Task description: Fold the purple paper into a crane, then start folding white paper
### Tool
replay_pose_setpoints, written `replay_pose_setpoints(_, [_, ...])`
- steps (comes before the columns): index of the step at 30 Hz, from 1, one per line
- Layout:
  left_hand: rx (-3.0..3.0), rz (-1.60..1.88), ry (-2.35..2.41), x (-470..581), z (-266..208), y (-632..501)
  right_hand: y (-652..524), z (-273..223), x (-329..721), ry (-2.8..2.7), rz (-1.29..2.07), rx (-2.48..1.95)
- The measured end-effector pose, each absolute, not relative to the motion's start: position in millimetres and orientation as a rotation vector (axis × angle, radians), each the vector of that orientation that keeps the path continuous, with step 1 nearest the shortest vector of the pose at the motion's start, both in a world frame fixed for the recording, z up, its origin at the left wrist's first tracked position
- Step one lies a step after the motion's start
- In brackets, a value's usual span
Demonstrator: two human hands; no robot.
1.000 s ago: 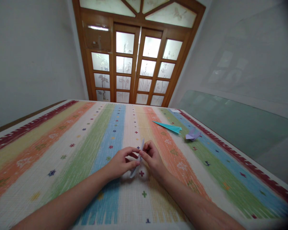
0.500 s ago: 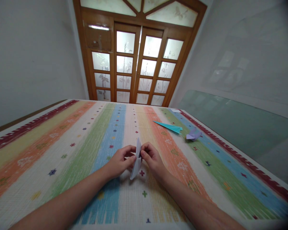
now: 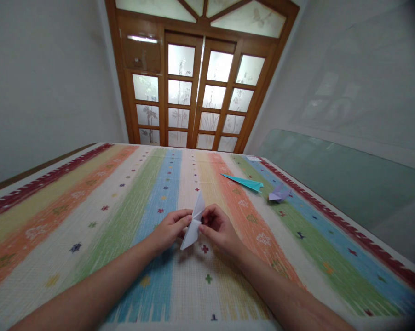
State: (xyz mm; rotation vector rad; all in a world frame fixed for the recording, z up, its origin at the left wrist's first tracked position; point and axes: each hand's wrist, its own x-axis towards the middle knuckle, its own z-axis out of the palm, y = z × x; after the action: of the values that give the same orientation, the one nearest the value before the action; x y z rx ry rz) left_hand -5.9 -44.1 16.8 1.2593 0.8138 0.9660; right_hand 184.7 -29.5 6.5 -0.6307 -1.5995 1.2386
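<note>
My left hand (image 3: 172, 228) and right hand (image 3: 221, 226) both pinch the folded white paper (image 3: 193, 231), tilted between them over the striped tablecloth (image 3: 121, 239). Risk: uneven squeezing could crease it badly; pulling my hands apart might tear it.

Dim; bright backlight from door panes (image 3: 220, 66); right corners dark.

I see the bare left forearm (image 3: 100, 282) and right forearm (image 3: 279, 285) slanting inward, the left hand (image 3: 169, 230) and right hand (image 3: 223, 228) close together, left thumb (image 3: 184, 222) extended, right fingers (image 3: 212, 210) bent, both pinching lightly.
</note>
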Motion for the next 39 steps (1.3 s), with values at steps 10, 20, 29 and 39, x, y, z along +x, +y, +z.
replay_pose_setpoints(10, [1.279,0.943,0.81,-5.3,20.1,-44.6,-32.8,7.4,183.2,-1.628,1.141,-0.701])
replay_pose_setpoints(20, [1.369,0.999,0.802,-2.1,25.7,-46.2,-35.2,12.3,181.5,-1.744,1.049,-0.771])
replay_pose_setpoints(29, [1.612,1.185,0.861,-7.7,19.0,-45.3,-26.8,8.9,185.5,-1.658,0.929,-0.991])
replay_pose_setpoints(39, [1.692,1.209,0.967,-12.4,28.6,-47.5,-28.4,10.4,182.7,-1.597,1.337,-0.916])
